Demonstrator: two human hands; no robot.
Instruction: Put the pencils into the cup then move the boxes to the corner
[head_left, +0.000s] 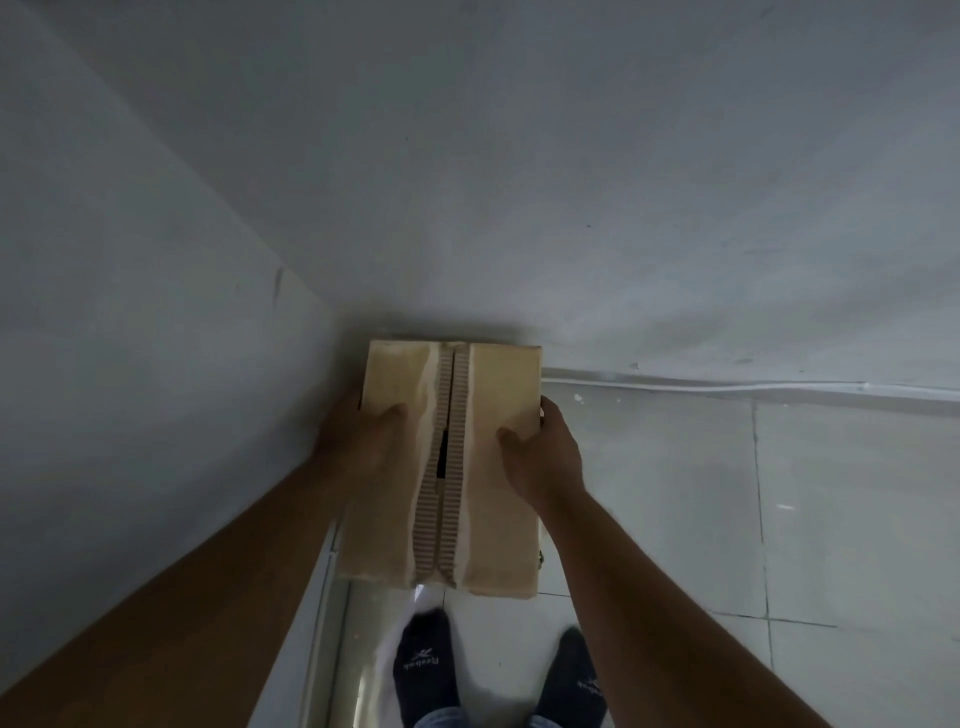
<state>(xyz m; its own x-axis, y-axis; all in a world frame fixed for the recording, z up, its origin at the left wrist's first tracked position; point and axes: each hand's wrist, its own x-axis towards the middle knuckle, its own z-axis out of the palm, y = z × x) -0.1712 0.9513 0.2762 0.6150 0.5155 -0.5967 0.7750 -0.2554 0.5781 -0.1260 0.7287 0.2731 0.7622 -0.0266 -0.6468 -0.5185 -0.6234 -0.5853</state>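
A brown cardboard box (493, 395) with torn tape along its top seam is held in the corner where two white walls meet, its far end against the back wall. My left hand (358, 441) grips its left side, thumb on the top flap. My right hand (545, 452) grips the right side, thumb on top and fingers wrapped over the edge. Whether the box rests on the floor or on something beneath it is hidden. No pencils or cup are in view.
White walls close in on the left (156, 312) and the back (623, 208). Glossy white floor tiles (675, 493) spread to the right. My two feet in dark socks (426, 670) stand just behind the box.
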